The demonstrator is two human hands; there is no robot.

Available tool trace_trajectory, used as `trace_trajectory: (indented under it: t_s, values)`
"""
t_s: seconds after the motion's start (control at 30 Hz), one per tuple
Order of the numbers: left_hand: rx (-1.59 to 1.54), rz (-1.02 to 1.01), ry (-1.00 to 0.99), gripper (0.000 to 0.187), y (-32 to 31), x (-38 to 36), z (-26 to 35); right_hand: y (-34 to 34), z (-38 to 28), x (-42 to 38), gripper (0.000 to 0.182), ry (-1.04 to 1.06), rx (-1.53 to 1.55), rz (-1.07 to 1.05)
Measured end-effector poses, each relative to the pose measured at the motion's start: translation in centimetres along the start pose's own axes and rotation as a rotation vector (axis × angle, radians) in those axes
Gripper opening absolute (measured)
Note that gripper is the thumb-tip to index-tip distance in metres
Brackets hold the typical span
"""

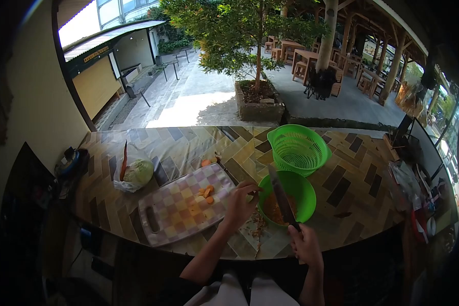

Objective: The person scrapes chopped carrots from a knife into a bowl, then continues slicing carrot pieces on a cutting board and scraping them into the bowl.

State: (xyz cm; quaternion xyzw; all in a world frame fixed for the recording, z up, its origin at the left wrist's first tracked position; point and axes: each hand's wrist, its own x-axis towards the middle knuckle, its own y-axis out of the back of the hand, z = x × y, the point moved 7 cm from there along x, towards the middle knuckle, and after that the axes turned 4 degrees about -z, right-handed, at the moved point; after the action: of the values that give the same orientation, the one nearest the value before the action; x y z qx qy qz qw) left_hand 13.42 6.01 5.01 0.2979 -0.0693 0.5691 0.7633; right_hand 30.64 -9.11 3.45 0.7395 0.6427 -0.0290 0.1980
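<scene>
- The right hand [305, 244] is just in front of the green bowl [307, 196], a bit to the right. It is closed tight around the handle of a big knife [282, 196].
- The knife's blade leans over the green bowl, with its tip toward the far side.
- Thin scraps [257, 227] lie on the table [341, 224], in front of the green bowl and a bit to the left.
- The left hand [240, 203] is just left of the green bowl. Its fingers are bent, and I cannot tell if they hold something small.
- Little orange bits [272, 208] are down inside the green bowl.
- The cutting board [178, 209] has a check pattern and lies flat, to the left of the green bowl, past the left hand.
- Some orange chunks [209, 200] sit on that board, left of the green bowl.
- A clear bag [129, 184] with a pale green, round cabbage [139, 172] is far to the left of the green bowl. A long, thin red-orange thing [123, 162] pokes up there.
- The green basket [298, 148] with holes is right behind the green bowl.
- A tree [257, 56] grows in a stone box [260, 111], way back behind the green bowl.
</scene>
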Motion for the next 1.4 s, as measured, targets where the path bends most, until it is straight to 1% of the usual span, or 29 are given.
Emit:
trace_trajectory:
  t_s: [0.13, 0.23, 0.27, 0.33, 0.43, 0.53, 0.67, 0.73, 0.77, 0.83, 0.87, 0.93, 1.07, 1.17, 1.33, 1.4]
  values:
    - [0.082, 0.225, 0.146, 0.026, 6.4, -2.8, -2.8, -4.6, 0.2, 1.5, 0.027, 0.130, -0.022, -0.166]
    - [0.167, 0.279, 0.336, 0.026, 11.5, -6.0, -7.2, -8.2, -1.2, 1.9, 0.031, 0.116, -0.045, -0.307]
    - [0.235, 0.264, 0.389, 0.025, 12.9, -7.2, -8.3, -9.4, -1.5, 1.9, 0.029, 0.115, -0.060, -0.347]
    - [0.370, 0.232, 0.497, 0.024, 15.1, -9.5, -10.2, -11.0, -0.3, 2.8, 0.029, 0.074, -0.137, -0.399]
    - [0.279, 0.147, 0.435, 0.020, 15.5, -10.9, -11.1, -12.7, 1.0, 4.0, 0.030, 0.073, -0.205, -0.414]
    - [0.387, 0.110, 0.268, 0.017, 15.0, -10.8, -10.0, -13.5, 1.7, 5.1, 0.033, 0.126, -0.240, -0.398]
    - [0.375, 0.056, 0.294, 0.016, 13.9, -10.6, -10.4, -14.3, 3.3, 6.5, 0.037, 0.129, -0.289, -0.383]
    - [0.375, 0.032, 0.273, 0.016, 13.6, -10.3, -9.7, -14.8, 3.9, 6.9, 0.033, 0.066, -0.266, -0.411]
    - [0.328, -0.007, 0.309, 0.016, 13.3, -10.3, -9.5, -14.9, 4.1, 7.1, 0.031, 0.035, -0.253, -0.424]
    - [0.234, -0.088, 0.384, 0.017, 13.0, -10.1, -8.2, -15.2, 3.7, 6.8, 0.034, -0.017, -0.249, -0.445]
    - [0.178, -0.100, 0.401, 0.017, 12.8, -10.3, -8.4, -15.3, 3.6, 6.7, 0.035, -0.045, -0.246, -0.454]
    - [0.065, -0.126, 0.433, 0.018, 12.4, -10.5, -9.0, -15.5, 3.4, 6.8, 0.032, -0.040, -0.230, -0.498]
    - [0.160, -0.077, 0.398, 0.019, 12.8, -10.4, -8.9, -15.9, 3.0, 6.7, 0.027, -0.044, -0.168, -0.592]
    - [0.171, -0.052, 0.339, 0.020, 13.0, -10.7, -9.0, -16.4, 3.6, 6.9, 0.029, -0.043, -0.151, -0.679]
    - [0.199, 0.038, 0.270, 0.017, 12.8, -11.0, -8.7, -16.2, 3.7, 6.7, 0.029, -0.052, 0.007, -0.694]
    - [0.164, 0.057, 0.301, 0.015, 12.7, -10.3, -8.0, -15.6, 3.5, 6.6, 0.029, -0.068, 0.070, -0.692]
